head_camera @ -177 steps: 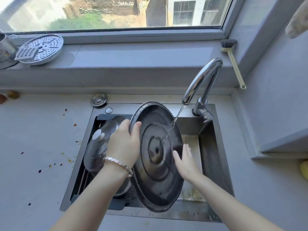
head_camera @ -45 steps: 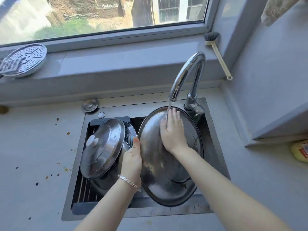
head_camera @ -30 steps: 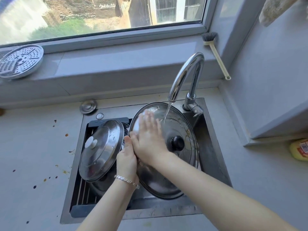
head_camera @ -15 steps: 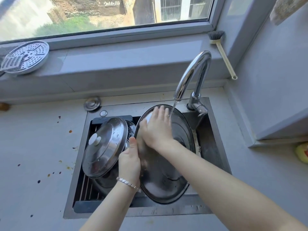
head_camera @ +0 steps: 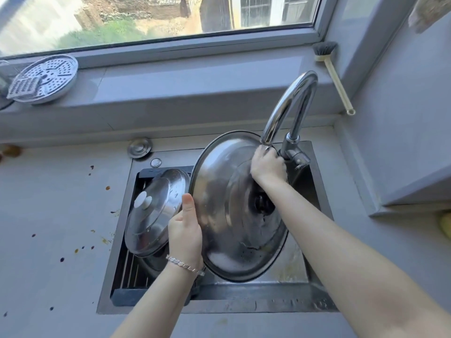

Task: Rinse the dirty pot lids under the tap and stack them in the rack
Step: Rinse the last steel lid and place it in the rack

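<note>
While left hand [head_camera: 185,230] grips lid [head_camera: 219,191], thumb up, right hand [head_camera: 267,167] clutches its top

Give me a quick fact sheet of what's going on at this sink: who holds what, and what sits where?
Left hand: grips the left rim of the large lid
Right hand: curled over that lid's upper rim, just under the tap spout
Small lid: leans in the rack, knob side showing
Windowsill: steamer plate at left, brush at right
</note>
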A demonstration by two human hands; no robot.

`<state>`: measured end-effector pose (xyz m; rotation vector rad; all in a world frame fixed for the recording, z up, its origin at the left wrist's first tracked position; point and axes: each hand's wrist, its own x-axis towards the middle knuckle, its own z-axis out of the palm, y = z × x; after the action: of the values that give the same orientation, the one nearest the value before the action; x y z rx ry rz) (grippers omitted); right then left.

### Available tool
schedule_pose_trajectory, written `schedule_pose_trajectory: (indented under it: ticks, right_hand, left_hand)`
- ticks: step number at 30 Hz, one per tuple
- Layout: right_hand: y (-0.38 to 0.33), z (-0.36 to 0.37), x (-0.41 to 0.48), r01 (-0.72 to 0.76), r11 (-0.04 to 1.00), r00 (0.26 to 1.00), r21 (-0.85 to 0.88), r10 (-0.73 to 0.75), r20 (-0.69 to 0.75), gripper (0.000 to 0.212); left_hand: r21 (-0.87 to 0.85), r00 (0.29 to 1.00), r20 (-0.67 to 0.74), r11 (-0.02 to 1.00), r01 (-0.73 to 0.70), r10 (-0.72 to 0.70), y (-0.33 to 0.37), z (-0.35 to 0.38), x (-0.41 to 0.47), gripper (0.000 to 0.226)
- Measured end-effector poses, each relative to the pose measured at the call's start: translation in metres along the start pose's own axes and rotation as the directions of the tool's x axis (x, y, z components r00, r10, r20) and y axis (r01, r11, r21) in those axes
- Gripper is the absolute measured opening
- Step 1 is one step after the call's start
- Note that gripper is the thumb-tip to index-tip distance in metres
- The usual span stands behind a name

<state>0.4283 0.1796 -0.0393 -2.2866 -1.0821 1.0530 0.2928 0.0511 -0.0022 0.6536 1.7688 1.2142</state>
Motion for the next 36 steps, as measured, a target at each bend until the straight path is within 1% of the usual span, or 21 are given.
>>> schedule_pose_trajectory:
  ticks: [1,4,5,6,8,10,11,13,15,17,21,23,25,28,29,30,31,32,34,35,36]
  right_hand:
    - [-0.011,-0.001,-0.013,0.14,0.989,0.99,-0.053,-0.141,-0.014,0.06]
    - [-0.027,0.013,-0.052,0.424,0.894,0.906,-0.145,-0.419,0.067,0.062]
    - [-0.023,0.022,-0.065,0.552,0.815,0.834,-0.173,-0.543,0.102,0.061]
    - [-0.017,0.028,-0.08,0.686,0.703,0.727,-0.186,-0.676,0.123,0.059]
    - [0.005,0.039,-0.105,0.878,0.439,0.465,-0.192,-0.876,0.127,0.052]
    - [0.036,0.046,-0.113,0.949,0.246,0.279,-0.197,-0.947,0.158,0.049]
    - [0.052,0.047,-0.112,0.96,0.178,0.221,-0.215,-0.955,0.198,0.049]
    - [0.08,0.041,-0.101,0.968,0.104,0.159,-0.229,-0.959,0.234,0.047]
    - [0.091,0.035,-0.091,0.97,0.08,0.136,-0.231,-0.962,0.236,0.041]
    - [0.078,0.032,-0.09,0.973,0.11,0.161,-0.205,-0.953,0.255,0.043]
    - [0.023,0.025,-0.094,0.938,0.308,0.34,-0.16,-0.907,0.247,0.055]
    - [0.013,0.025,-0.096,0.924,0.34,0.376,-0.177,-0.894,0.244,0.056]
    - [0.025,0.029,-0.1,0.94,0.279,0.32,-0.196,-0.921,0.224,0.052]
    - [0.068,0.035,-0.102,0.981,0.08,0.128,-0.179,-0.953,0.274,0.049]
    - [0.084,0.034,-0.098,0.982,0.048,0.101,-0.18,-0.948,0.3,0.049]
    - [0.098,0.032,-0.092,0.981,0.06,0.116,-0.183,-0.943,0.311,0.047]
    - [0.109,0.029,-0.087,0.975,0.115,0.169,-0.189,-0.939,0.299,0.045]
    - [0.117,0.025,-0.083,0.96,0.213,0.258,-0.182,-0.926,0.276,0.047]
    - [0.12,0.016,-0.074,0.859,0.499,0.512,-0.117,-0.827,0.234,0.061]
    - [0.118,0.013,-0.071,0.76,0.646,0.643,-0.072,-0.73,0.233,0.066]
    - [0.115,0.012,-0.07,0.661,0.749,0.739,-0.045,-0.64,0.21,0.069]
  left_hand:
    - [-0.006,1.0,0.013,1.0,0.002,-0.002,-0.001,0.004,0.0,0.05]
    - [-0.048,0.999,0.02,0.998,0.032,-0.031,0.0,0.016,0.001,0.049]
    - [-0.084,0.999,0.004,0.995,0.049,-0.049,0.001,0.019,0.004,0.048]
    - [-0.13,0.998,-0.007,0.99,0.063,-0.064,0.005,0.02,0.007,0.046]
    - [-0.211,0.995,-0.001,0.972,0.1,-0.103,0.01,0.017,0.017,0.046]
    - [-0.253,0.986,0.009,0.953,0.165,-0.168,0.014,0.011,0.025,0.054]
    - [-0.256,0.983,-0.012,0.951,0.175,-0.184,0.015,0.008,0.028,0.054]
    - [-0.248,0.982,-0.06,0.955,0.161,-0.181,0.016,0.003,0.035,0.046]
    - [-0.229,0.982,-0.064,0.961,0.158,-0.176,0.016,0.002,0.037,0.046]
    - [-0.221,0.982,-0.056,0.961,0.166,-0.183,0.013,0.005,0.032,0.051]
    - [-0.199,0.99,0.048,0.97,0.139,-0.132,0.014,0.019,0.011,0.039]
    - [-0.199,0.988,0.048,0.968,0.153,-0.146,0.021,0.023,0.006,0.039]
    - [-0.204,0.985,0.027,0.964,0.17,-0.168,0.024,0.02,0.007,0.045]
    - [-0.292,0.966,-0.038,0.928,0.232,-0.254,0.017,0.01,0.019,0.061]
    - [-0.314,0.962,-0.072,0.921,0.229,-0.264,0.016,0.005,0.024,0.061]
    - [-0.34,0.957,-0.091,0.912,0.229,-0.274,0.014,0.0,0.029,0.062]
    - [-0.366,0.952,-0.105,0.901,0.231,-0.287,0.012,-0.004,0.033,0.065]
    - [-0.388,0.949,-0.108,0.892,0.233,-0.295,0.012,-0.008,0.035,0.065]
    - [-0.394,0.946,-0.129,0.891,0.226,-0.297,0.015,-0.014,0.031,0.055]
    - [-0.398,0.944,-0.135,0.889,0.227,-0.301,0.018,-0.015,0.027,0.05]
    - [-0.406,0.943,-0.134,0.885,0.227,-0.303,0.019,-0.014,0.024,0.046]
